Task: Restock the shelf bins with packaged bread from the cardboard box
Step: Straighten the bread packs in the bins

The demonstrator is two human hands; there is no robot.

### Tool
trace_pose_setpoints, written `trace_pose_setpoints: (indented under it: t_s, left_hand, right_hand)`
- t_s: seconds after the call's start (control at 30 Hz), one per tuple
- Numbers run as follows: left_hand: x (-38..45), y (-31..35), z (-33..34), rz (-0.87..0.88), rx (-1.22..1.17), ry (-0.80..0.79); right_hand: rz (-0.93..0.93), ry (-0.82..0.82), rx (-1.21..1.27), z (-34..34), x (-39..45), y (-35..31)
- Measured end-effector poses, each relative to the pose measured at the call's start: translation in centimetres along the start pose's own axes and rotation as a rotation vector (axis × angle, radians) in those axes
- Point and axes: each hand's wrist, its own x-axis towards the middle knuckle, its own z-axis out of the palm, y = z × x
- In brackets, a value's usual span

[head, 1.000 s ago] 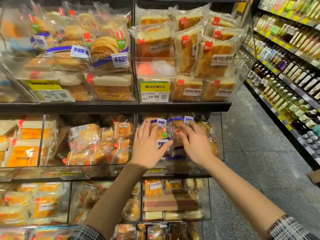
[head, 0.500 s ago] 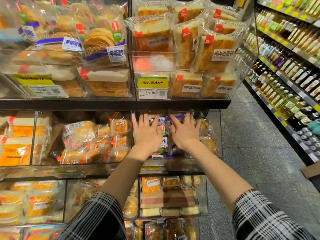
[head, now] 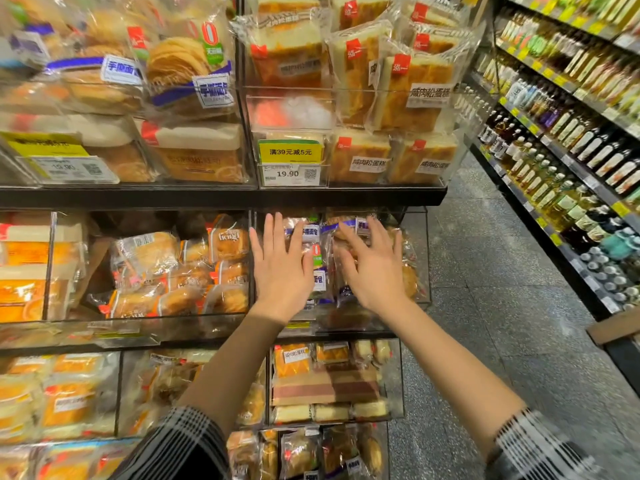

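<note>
— How's the light where you stand?

— Bright and even from overhead. My left hand (head: 282,271) and right hand (head: 372,271) are well lit, though my left forearm lies in shade.

— Any glare?

— White sheen on the bread wrappers (head: 187,74) and the clear bin fronts (head: 291,109).

— Sharp?

— The price tag (head: 290,173) reads cleanly. The left edge smears, the bottles (head: 588,150) at right go soft, and the wide lens bends the shelf lines outward
</note>
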Motion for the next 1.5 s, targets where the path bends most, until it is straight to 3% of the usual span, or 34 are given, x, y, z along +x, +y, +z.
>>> trace_pose_setpoints:
  t_s: [0.1, 0.23, 0.37, 0.6, 0.77, 0.93, 1.17, 1.23, 1.27, 1.4, 1.5]
  left_hand:
    - [-2.8, 0.3, 0.7, 0.068, 0.040, 0.091]
    - [-5.9, 0.2, 3.0, 0.186, 0.135, 0.068]
    - [-6.0, -0.8, 3.8, 0.169, 0.152, -0.014]
    - [-5.5, -0.8, 2.4, 0.146, 0.019, -0.154]
    - [-7.4, -0.6, -0.1, 0.065, -0.231, -0.072]
    - [-11.9, -1.5, -1.3, -0.075, -0.417, -0.056]
    - [-18.5, -7.4, -3.2, -0.332, -0.306, -0.337]
    - [-20.9, -9.5, -3.8, -0.337, -0.270, -0.311]
    - [-22.4, -10.7, -4.1, -0.326, -0.238, -0.315]
    - [-28.7, -14.6, -5.5, -0.477, -0.095, -0.600]
    - [-33.9, -17.2, -6.5, -0.559, -0.163, -0.634]
  right_hand:
    - [-0.054, 0.108, 0.062, 1.4, -4.2, 0.5]
    - [-0.048, 0.160, 0.150, 4.2, -6.3, 0.7]
    - [-0.039, 0.171, 0.138, 5.8, -5.3, 0.8]
    - [-0.092, 0.089, -0.007, 5.7, -5.3, 0.8]
    - [-0.160, 0.077, -0.024, 2.0, -5.5, 0.7]
    - [-0.316, 0.116, 0.127, 0.6, -7.3, -1.3]
    - [-0.540, -0.001, 0.181, 2.6, -9.8, -6.7]
    - [-0.587, -0.055, 0.201, 3.2, -10.8, -9.2]
    - [-0.598, -0.098, 0.203, 3.5, -11.6, -10.6]
    - [-0.632, -0.304, 0.230, 5.4, -15.9, -16.4]
    - [-0.636, -0.478, 0.236, 7.4, -19.9, -20.5]
